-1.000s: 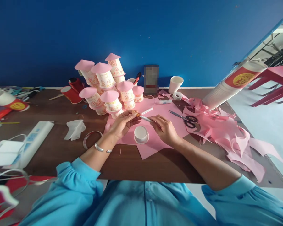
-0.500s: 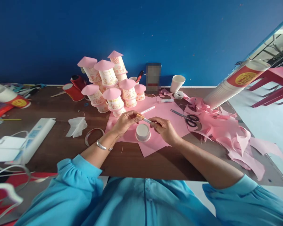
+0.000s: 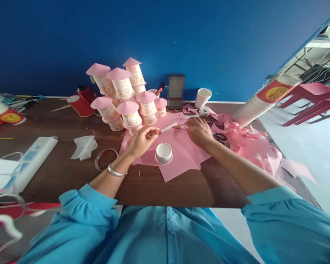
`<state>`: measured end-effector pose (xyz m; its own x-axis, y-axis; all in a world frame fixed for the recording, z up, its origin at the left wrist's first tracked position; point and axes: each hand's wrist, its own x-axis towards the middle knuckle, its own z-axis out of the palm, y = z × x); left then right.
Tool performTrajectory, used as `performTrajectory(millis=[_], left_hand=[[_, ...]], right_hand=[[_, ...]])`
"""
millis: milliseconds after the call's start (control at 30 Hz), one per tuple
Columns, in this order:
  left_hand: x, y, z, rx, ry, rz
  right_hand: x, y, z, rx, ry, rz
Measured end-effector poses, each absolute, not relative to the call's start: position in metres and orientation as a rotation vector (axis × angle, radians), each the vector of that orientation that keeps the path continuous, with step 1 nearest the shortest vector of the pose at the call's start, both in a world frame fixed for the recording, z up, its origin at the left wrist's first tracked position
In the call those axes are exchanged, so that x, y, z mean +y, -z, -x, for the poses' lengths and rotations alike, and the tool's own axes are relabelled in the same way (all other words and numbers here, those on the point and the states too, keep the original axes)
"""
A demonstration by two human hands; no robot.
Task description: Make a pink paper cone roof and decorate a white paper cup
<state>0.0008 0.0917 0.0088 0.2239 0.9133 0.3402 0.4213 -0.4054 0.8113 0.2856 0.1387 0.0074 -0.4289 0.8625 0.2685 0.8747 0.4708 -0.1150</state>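
My left hand (image 3: 145, 138) pinches the reddish end of a slim white marker (image 3: 169, 127), which points up and to the right over the pink paper (image 3: 181, 146). Palm down on the right side of that sheet is my right hand (image 3: 200, 132), its fingers curled at the end of an orange-tipped marker (image 3: 179, 127). Another white marker (image 3: 191, 117) lies just beyond, partly covered by the fingers. Between my forearms a small white paper cup (image 3: 164, 153) rests upside down on the paper.
Decorated paper-cup towers (image 3: 121, 84) with pink cone roofs stand at back left. Black-handled scissors (image 3: 220, 137) and pink scraps (image 3: 253, 143) lie right, beside a leaning cup stack (image 3: 253, 106). A tape roll (image 3: 204, 111), white cup (image 3: 202, 98), bangle (image 3: 106, 159) and power strip (image 3: 34, 163) are around.
My left hand has let go of the orange-tipped marker and taken hold of the white one from the paper. My right hand has moved away and right, lowering the orange-tipped marker.
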Motion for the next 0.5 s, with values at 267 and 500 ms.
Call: performTrajectory(millis=[267,500], left_hand=[[0.096,-0.002,0.003,1.375,-1.050,-2.146],[0.095,0.004,-0.002,1.446,-1.199,-2.053]], right_hand=[[0.156,-0.009,-0.222,-2.733,0.213,1.069],[0.147,-0.023,-0.234,-2.626,0.292,1.043]])
